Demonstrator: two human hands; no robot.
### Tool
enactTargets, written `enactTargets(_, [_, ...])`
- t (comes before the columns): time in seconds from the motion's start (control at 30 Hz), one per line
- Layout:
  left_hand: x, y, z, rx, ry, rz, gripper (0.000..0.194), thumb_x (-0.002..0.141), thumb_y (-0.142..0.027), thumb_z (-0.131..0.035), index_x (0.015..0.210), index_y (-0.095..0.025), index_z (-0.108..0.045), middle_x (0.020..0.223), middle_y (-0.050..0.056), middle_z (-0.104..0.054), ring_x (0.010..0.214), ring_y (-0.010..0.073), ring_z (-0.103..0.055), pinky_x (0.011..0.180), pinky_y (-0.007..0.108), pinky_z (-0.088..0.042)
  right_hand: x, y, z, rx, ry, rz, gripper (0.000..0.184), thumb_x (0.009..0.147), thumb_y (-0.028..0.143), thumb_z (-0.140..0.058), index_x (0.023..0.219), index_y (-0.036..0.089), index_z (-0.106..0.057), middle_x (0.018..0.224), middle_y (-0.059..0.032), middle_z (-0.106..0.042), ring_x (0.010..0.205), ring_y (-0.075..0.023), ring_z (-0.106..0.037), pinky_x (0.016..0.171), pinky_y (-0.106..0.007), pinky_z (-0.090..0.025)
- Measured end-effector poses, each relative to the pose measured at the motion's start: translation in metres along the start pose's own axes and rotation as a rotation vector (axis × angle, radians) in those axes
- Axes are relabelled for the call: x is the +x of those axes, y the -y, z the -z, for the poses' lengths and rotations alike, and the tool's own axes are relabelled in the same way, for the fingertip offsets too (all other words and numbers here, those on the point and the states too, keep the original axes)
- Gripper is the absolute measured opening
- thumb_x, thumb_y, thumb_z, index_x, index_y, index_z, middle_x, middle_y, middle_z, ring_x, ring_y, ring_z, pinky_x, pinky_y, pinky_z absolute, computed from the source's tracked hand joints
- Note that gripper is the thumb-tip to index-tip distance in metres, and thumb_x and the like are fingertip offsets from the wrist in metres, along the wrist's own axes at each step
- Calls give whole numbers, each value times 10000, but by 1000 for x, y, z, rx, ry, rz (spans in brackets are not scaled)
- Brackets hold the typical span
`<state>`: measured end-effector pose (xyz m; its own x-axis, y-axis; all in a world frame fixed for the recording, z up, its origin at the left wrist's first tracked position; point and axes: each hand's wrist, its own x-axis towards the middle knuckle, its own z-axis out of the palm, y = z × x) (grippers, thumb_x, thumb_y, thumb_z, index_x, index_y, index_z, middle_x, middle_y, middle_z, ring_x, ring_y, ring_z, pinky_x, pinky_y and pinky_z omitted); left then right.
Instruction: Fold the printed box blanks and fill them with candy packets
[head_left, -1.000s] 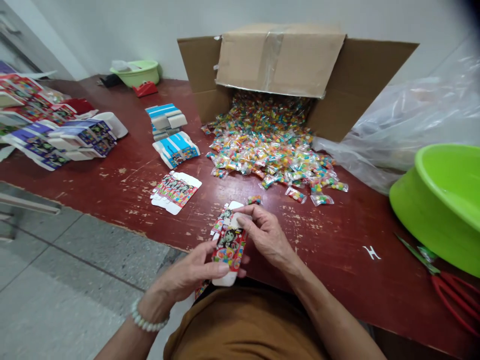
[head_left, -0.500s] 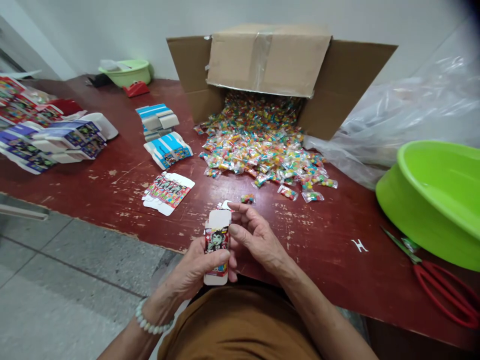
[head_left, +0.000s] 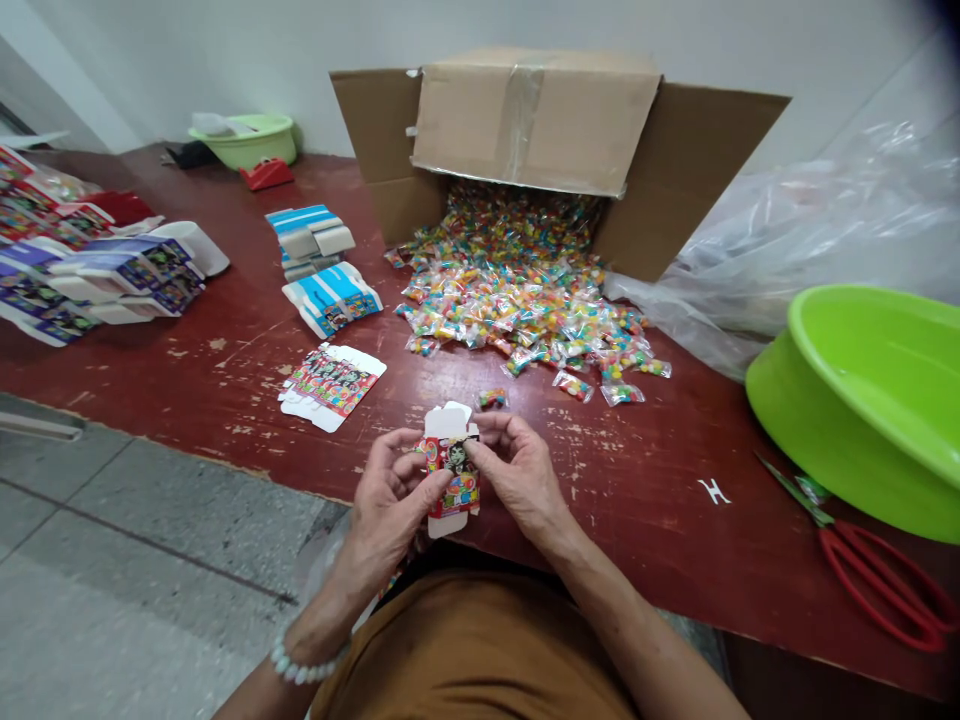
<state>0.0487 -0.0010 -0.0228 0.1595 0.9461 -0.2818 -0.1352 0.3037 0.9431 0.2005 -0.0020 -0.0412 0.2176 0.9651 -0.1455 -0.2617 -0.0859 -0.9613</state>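
Between my two hands, over the table's front edge, is a small printed candy box (head_left: pixel 455 472), red and multicoloured with white end flaps sticking out. My left hand (head_left: pixel 394 495) grips its left side, the thumb across the printed face. On the other side my right hand (head_left: pixel 521 480) pinches the right edge near the top, thumb in front and fingers behind. Beyond the hands lies one clear packet of coloured candies (head_left: pixel 492 399). To the left rests a flat printed carton stack (head_left: pixel 334 385) in the same red print.
A tipped cardboard box (head_left: pixel 532 125) spills a heap of candy packets (head_left: pixel 517 310). Blue cartons (head_left: pixel 332 297) and purple cartons (head_left: pixel 135 275) stand left. At right are a green basin (head_left: pixel 772 390), red-handled scissors (head_left: pixel 862 570) and plastic sheeting (head_left: pixel 840 220). A red tape dispenser (head_left: pixel 268 174) sits far back.
The box has turned and risen slightly, and now shows two printed faces. My left fingers have moved up its left side; my right thumb and fingers have closed on its right edge.
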Motion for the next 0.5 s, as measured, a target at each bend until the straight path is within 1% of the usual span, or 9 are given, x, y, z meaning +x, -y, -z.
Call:
enactTargets(0.07, [-4,-1,-3,31,-69,-79,718,673,-320,-893,1234,-268,-448,913,-5,-775,721,193,-750,673,308,-633,0,-2,0,27,-24,-18,425,705,324,-806,1069,191,-633,761,21,-674,659,-118,-606,649,-246,-502])
enactTargets(0.1, [-6,-1,-4,62,-86,-102,716,685,-309,-880,1257,-272,-450,936,2,-777,731,189,-753,686,300,-633,-1,-3,0,34,-14,-17,430,708,325,-805,1081,196,-632,770,22,-671,666,-118,-604,654,-245,-500])
enactTargets(0.17, [-9,-1,-5,123,-91,-118,662,702,-318,-857,1265,-262,-513,1007,27,-779,763,188,-758,699,280,-630,-3,-3,0,37,34,11,364,733,346,-788,1043,199,-664,808,7,-684,703,-127,-611,679,-252,-503])
enactTargets(0.23, [-9,-1,-3,167,-73,-105,538,707,-358,-848,1174,-238,-608,988,34,-778,751,186,-748,677,266,-622,-5,-3,1,30,84,40,281,766,380,-762,970,196,-705,847,-12,-707,742,-141,-622,719,-271,-511])
enactTargets(0.33, [-4,-3,1,182,-30,-62,384,718,-430,-835,992,-215,-673,848,21,-759,699,180,-711,619,255,-597,-3,0,7,-22,127,16,254,778,417,-762,859,178,-731,816,-19,-721,730,-149,-624,739,-289,-507])
enactTargets(0.43, [2,-6,3,197,19,-30,361,718,-489,-827,899,-206,-693,783,13,-732,651,168,-663,569,242,-560,2,1,14,-31,171,-83,275,741,413,-805,779,156,-716,749,-14,-710,680,-135,-608,708,-278,-497])
enactTargets(0.5, [5,-7,2,230,45,-22,362,723,-509,-820,885,-206,-705,789,15,-730,659,173,-655,575,243,-551,4,2,18,26,166,-128,309,681,390,-854,818,159,-701,741,0,-704,659,-124,-608,681,-262,-497])
